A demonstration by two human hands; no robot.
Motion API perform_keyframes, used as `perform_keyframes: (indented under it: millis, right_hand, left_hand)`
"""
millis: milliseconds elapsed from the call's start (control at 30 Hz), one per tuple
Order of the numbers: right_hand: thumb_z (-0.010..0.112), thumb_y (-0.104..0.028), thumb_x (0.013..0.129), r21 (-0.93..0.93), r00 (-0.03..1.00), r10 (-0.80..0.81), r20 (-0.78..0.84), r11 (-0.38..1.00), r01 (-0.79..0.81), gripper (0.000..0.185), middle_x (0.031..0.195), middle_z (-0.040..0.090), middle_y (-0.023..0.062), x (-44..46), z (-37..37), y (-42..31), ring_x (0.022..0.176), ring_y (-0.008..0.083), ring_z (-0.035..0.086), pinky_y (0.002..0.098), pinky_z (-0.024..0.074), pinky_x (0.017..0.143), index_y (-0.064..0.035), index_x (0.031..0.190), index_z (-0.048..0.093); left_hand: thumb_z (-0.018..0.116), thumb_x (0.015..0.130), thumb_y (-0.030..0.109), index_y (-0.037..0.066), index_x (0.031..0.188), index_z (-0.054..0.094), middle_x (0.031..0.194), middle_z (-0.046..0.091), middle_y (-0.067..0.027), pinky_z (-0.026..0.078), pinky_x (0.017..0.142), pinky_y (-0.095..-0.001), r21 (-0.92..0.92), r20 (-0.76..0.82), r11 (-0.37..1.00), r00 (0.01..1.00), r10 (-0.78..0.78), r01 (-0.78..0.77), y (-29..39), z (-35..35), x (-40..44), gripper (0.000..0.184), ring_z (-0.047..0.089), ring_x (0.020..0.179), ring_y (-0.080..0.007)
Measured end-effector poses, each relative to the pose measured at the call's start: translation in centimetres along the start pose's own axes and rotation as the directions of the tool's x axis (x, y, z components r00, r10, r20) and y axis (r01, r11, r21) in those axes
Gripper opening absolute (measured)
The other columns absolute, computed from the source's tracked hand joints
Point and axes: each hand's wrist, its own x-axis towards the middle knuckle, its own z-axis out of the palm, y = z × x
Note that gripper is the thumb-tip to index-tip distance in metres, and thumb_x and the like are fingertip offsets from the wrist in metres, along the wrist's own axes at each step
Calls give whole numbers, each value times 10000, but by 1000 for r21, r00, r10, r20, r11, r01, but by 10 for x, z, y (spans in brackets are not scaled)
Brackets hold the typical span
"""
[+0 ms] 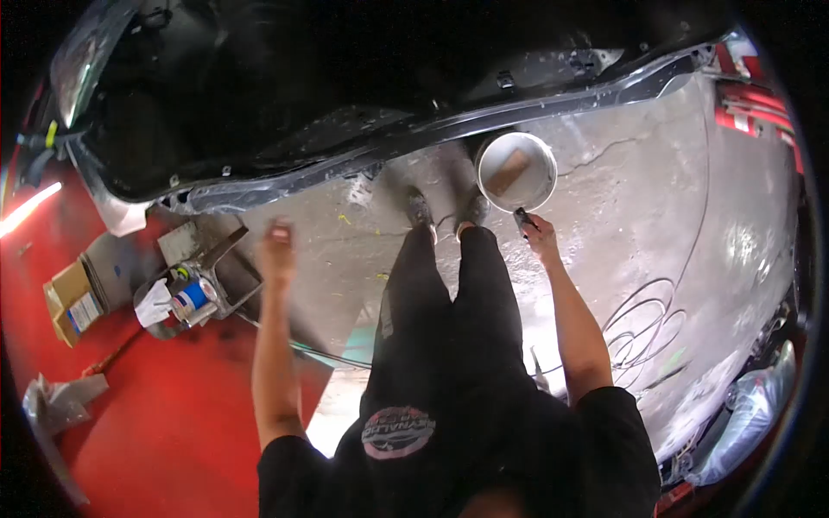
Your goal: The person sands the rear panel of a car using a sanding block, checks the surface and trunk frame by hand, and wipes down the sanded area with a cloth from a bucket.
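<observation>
Right hand [542, 238], 3 o'clock: fingers were clamped on 1 dark tool [523, 222], type unclear, just at the bucket rim. Left hand [277, 252], 9 o'clock, was motion-blurred; couldn't tell finger state or contents. 1 white bucket [546, 168] sat at 1–2 o'clock, 1 brown flat piece [508, 173] inside. Dark panel [259, 104], 12 o'clock, was cut off by frame top.

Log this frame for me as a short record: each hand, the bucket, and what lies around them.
left hand: blurred; something reddish shows at it, details unclear
right hand: closed around a dark object at the bucket's rim; contact with the rim unclear
bucket: white, round, on the floor, brown piece inside
ahead: large black panel
left side: cardboard box, blue-banded container
</observation>
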Motion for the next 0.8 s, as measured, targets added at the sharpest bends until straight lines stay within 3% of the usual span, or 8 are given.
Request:
perform_keyframes:
  millis: [67, 167, 233, 400, 467, 600, 700, 800]
  right_hand:
    - [645, -228, 923, -20, 1000, 0, 15, 1000, 1, 355, 824, 700, 82, 13, 22, 10, 777, 158, 641, 338, 505, 721, -31, 1198, 750]
    - [616, -171, 897, 43, 1000, 18, -24, 999, -17, 413, 876, 720, 128, 46, 50, 65, 789, 195, 653, 368, 516, 751, -27, 1271, 716]
    - [591, -161, 890, 98, 993, 61, -100, 994, -52, 443, 944, 722, 120, 66, 65, 89, 808, 183, 643, 347, 511, 741, -1, 1290, 695]
    - [620, -221, 924, 197, 970, 140, -199, 975, -101, 520, 961, 662, 72, 116, 78, 125, 802, 138, 595, 289, 520, 639, 11, 1390, 630]
    - [627, -230, 951, 309, 942, 253, -223, 934, -178, 520, 1014, 663, 90, 129, 87, 131, 842, 148, 614, 300, 557, 657, 26, 1403, 616]
    - [677, -246, 959, 187, 939, 231, -253, 964, -187, 471, 1067, 680, 114, 194, 100, 202, 873, 166, 639, 328, 586, 681, -4, 1361, 645]
    - [683, -182, 908, -407, 945, -212, -250, 908, 96, 492, 1096, 710, 197, 240, 112, 252, 906, 282, 696, 421, 599, 761, -14, 1366, 622]
    - [641, -170, 860, -561, 906, -270, -327, 827, 43, 468, 1175, 710, 274, 239, 149, 227, 1103, 484, 647, 517, 515, 990, -51, 1312, 662]
  left_hand:
    - [619, 1001, 239, 28, 1123, 694, 984, 727, -222, 552, 821, -510, -52, 242, 980, 949, 201, -194, 20, 102, -16, 255, 700, 942, -437]
    - [667, 977, 292, 32, 1251, 666, 1070, 724, -240, 549, 877, -521, -138, 406, 937, 845, 349, -320, 89, 243, -20, 378, 692, 1027, -446]
    - [709, 945, 368, -23, 1407, 547, 1209, 679, -305, 528, 967, -521, -186, 312, 931, 880, 359, -314, 101, 357, -8, 626, 649, 1126, -482]
    - [755, 858, 493, -56, 1530, 398, 1450, 516, -377, 438, 1146, -501, -353, 507, 934, 851, 136, 61, 157, 565, 48, 938, 505, 1349, -523]
    - [711, 927, 320, -33, 1608, 269, 1500, 475, -375, 422, 1160, -491, -423, 529, 902, 784, 324, -88, 173, 593, 71, 884, 506, 1358, -520]
    - [619, 891, 160, -66, 1509, 403, 1422, 528, -374, 429, 1136, -513, -493, 446, 857, 801, 399, -152, 167, 630, 86, 693, 538, 1299, -514]
    - [557, 868, 72, -117, 1436, 472, 1375, 560, -372, 427, 1129, -529, -549, 367, 810, 812, 454, -205, 164, 610, 84, 605, 550, 1279, -506]
    - [543, 865, 74, -40, 1437, 513, 1360, 574, -366, 444, 1118, -528, -488, 474, 835, 726, 499, -255, 133, 588, 97, 584, 564, 1271, -497]
